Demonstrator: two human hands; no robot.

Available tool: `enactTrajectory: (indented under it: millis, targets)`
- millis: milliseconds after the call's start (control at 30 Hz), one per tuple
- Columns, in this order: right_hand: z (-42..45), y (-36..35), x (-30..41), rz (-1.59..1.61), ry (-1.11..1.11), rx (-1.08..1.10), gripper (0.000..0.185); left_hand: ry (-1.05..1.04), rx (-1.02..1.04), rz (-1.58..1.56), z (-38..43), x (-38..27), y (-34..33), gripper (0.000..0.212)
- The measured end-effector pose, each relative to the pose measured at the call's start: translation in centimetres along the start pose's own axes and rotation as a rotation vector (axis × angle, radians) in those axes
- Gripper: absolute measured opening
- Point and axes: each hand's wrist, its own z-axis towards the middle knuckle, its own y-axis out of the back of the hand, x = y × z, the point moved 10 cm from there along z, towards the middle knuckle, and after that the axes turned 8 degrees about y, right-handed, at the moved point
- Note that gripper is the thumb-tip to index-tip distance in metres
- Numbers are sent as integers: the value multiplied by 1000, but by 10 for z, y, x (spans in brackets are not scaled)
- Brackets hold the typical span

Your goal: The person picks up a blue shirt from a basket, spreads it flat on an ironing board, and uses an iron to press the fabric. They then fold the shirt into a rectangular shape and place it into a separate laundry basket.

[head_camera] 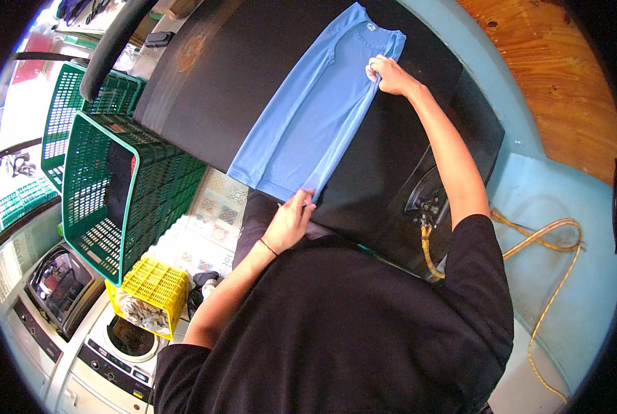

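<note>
A light blue garment (313, 114) lies lengthwise on a black-topped table (225, 62), its sides folded inward. Its neckline, with a small tag inside, points to the far end. My left hand (290, 220) pinches the hem corner at the near edge, and a thin dark band circles that wrist. Farther up, my right hand (388, 75) grips the folded right edge below the shoulder. An iron (426, 199) stands on the table to the right, partly behind my right forearm.
Green plastic baskets (101, 196) stand left of the table, one holding dark cloth. A yellow basket (155, 284) with pale cloth sits by the white laundry machines (117, 357). From the iron, a yellow cord (541, 233) loops over the light blue surface (556, 295) at right.
</note>
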Motion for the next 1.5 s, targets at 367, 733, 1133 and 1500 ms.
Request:
enactTrajectory:
  millis: [367,733,1133,1500]
  targets:
    - [17,-14,-13,-29,-195,10,34,256,-512,-528,-3,111,58,18]
    - [14,-7,-25,268,-337,-246,27,243,-727,-447,-3,124,68,21]
    - [-1,-14,-15,-42,-362,-482,25,229,-804,-295,-9,110,85,15]
    - [-44,-116,276,43,-209,-559,58,334,-632,72,4,91,101,11]
